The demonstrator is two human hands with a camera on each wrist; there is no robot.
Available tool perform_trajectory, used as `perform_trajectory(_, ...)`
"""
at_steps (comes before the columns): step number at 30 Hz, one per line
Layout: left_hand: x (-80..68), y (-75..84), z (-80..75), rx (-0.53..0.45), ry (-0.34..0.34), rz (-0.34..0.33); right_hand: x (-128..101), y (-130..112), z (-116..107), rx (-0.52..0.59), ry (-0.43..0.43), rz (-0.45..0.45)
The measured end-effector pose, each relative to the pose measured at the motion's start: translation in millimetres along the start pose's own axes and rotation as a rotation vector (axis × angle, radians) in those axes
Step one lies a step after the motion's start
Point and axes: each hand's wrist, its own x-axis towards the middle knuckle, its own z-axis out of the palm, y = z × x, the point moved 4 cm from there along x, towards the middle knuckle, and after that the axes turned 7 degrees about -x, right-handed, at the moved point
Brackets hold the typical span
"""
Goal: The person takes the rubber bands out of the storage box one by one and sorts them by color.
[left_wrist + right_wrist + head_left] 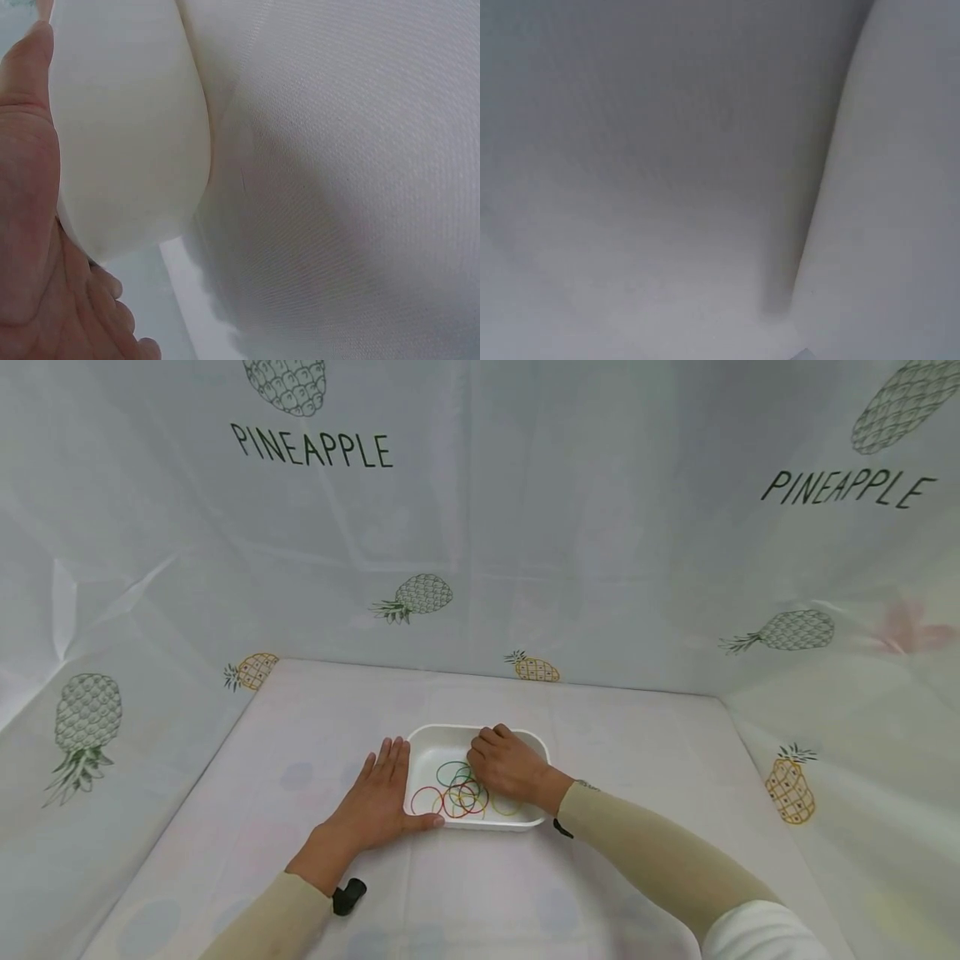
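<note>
While flat left hand (375, 802) steadies the tray (435, 739), lying crosswise; right hand (510, 768) fingers curl over bands (457, 793).

Blurred white tray wall (900, 195), perhaps, beside pale cloth (645, 150).

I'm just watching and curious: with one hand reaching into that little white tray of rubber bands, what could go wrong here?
The rubber bands overlap in a tangle, so the right hand, whose fingers curl down among them, might lift several at once. The tray looks light; the left hand only rests flat against its side, so it could slide or tip. The wrist cameras show no bands, so I cannot tell what the fingers hold.
</note>
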Motion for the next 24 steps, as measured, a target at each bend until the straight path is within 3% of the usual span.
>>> perform_trajectory(13,-1.8,2.8,0.4,0.014,0.013,0.01,-14,17,-12,0.062,0.053,0.107)
perform_trajectory(24,-4.5,5.6,-3.9,-0.001,0.022,0.009,-42,51,-28,0.065,0.149,0.237)
